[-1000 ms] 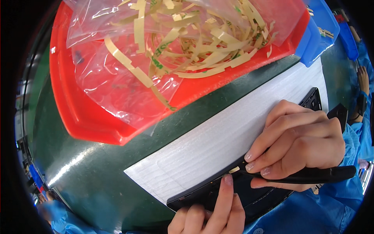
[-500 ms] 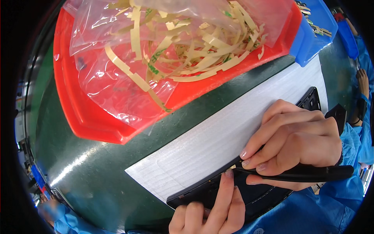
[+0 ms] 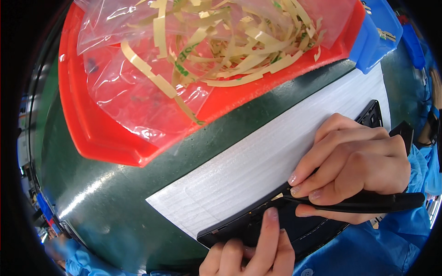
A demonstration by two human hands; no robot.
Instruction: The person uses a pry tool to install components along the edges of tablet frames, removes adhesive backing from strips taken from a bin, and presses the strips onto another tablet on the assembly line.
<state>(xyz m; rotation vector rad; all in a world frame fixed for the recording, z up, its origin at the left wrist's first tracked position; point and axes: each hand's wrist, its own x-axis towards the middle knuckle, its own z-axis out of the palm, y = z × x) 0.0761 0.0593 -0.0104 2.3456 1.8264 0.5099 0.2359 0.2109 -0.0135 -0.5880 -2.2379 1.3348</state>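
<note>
Green table [image 3: 133, 207]; right hand [image 3: 357, 165] tight on tweezers [image 3: 386, 202]; left hand [image 3: 261, 260] curled, hold unclear, forefinger [image 3: 270, 230] now lower.

near six o'clock, pointing the left hand [image 3: 251, 257] toward twelve with straightened index finger [image 3: 268, 234], pinching with the right hand [image 3: 357, 168] near three, fingertips [image 3: 295, 189] angled toward eight.

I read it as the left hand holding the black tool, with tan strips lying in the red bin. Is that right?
Wrong hand: the head view shows the right hand holding the black tool. The tan strips do lie in the red bin.
</note>
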